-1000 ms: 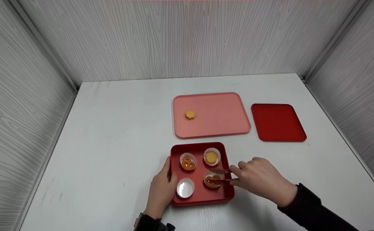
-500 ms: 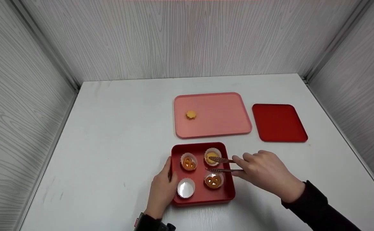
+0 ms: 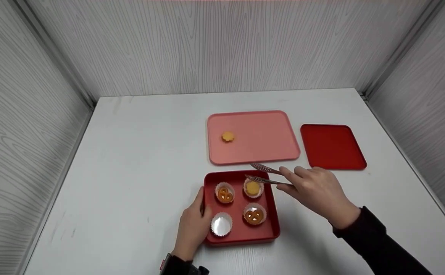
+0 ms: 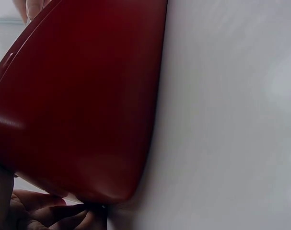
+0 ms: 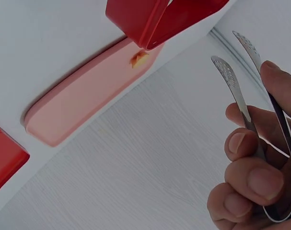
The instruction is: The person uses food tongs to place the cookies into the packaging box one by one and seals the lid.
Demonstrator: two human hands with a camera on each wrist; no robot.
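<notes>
My left hand (image 3: pixel 192 226) grips the left side of a deep red box (image 3: pixel 238 237), its thumb at the rim. In my right hand (image 3: pixel 318 193) is a pair of metal tongs (image 3: pixel 264 168), tips spread with nothing between them, above the box's far right corner. White paper cups stand in the box. Two hold pretzel-shaped cookies, one at far left (image 3: pixel 224 196) and one at near right (image 3: pixel 254 217). A yellow scalloped cookie (image 3: pixel 252 188) sits in the far right cup, partly behind the tongs. The near left cup (image 3: pixel 221 224) is empty.
Beyond the box lies a pink tray (image 3: pixel 260 133) bearing one yellow scalloped cookie (image 3: pixel 228 136). A flat red tray or lid (image 3: pixel 332 147) lies to its right. Pale wood-grain panels (image 3: pixel 222 46) enclose the white table (image 3: pixel 138 160) at the back and sides.
The right hand and its tongs have moved away from the near right pretzel cookie, past the yellow one, toward the box's far edge. The left hand and box stay put.
</notes>
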